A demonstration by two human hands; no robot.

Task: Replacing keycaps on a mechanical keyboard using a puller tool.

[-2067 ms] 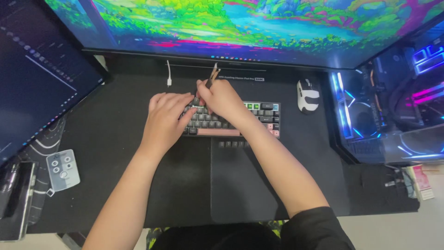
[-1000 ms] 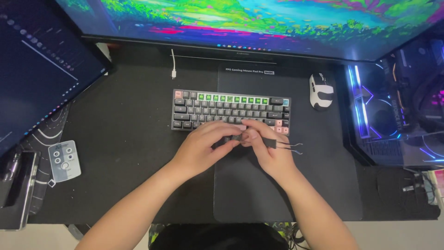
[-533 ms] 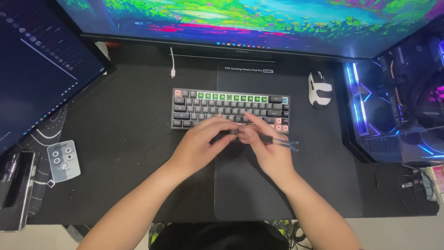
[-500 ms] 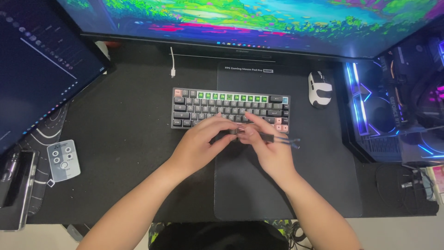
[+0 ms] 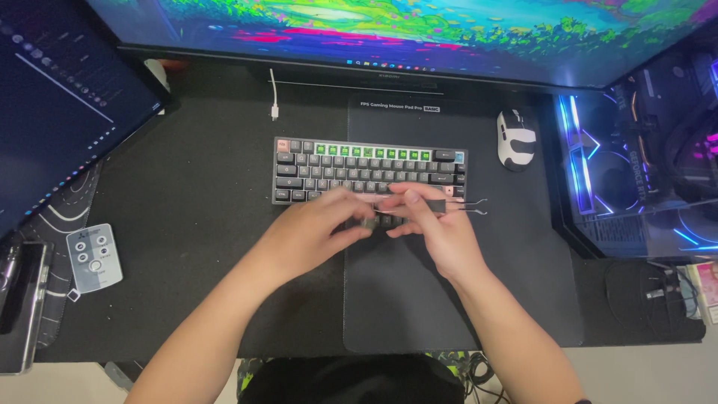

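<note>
A wide monitor (image 5: 419, 37) glowing green and pink spans the back of the bench (image 5: 209, 224), with a second, darker screen (image 5: 60, 112) angled in at the left and a lit computer case (image 5: 643, 164) at the right. A black mat covers most of the bench, and a dark mouse pad (image 5: 449, 299) lies on top of it, reaching from under the monitor to the near edge.

The compact keyboard (image 5: 366, 168) sits across the left edge of that pad, grey keys with a green row along the top. Nearly all its caps look seated; the near row is partly hidden by the hands, so how many are off cannot be told. The work looks like being mid-way on a single cap rather than near an end.

The left hand (image 5: 310, 236) is curled, its fingertips closed on a small dark keycap (image 5: 368, 222) just in front of the keyboard. The right hand (image 5: 434, 232) is pinched shut on a thin wire keycap puller (image 5: 467, 207), whose two prongs stick out to the right; its other end meets the cap.

A white-and-black mouse (image 5: 517, 139) rests right of the keyboard, a white cable end (image 5: 274, 97) behind it, a small grey remote (image 5: 93, 256) far left. Nothing stands between the hands and the keys
</note>
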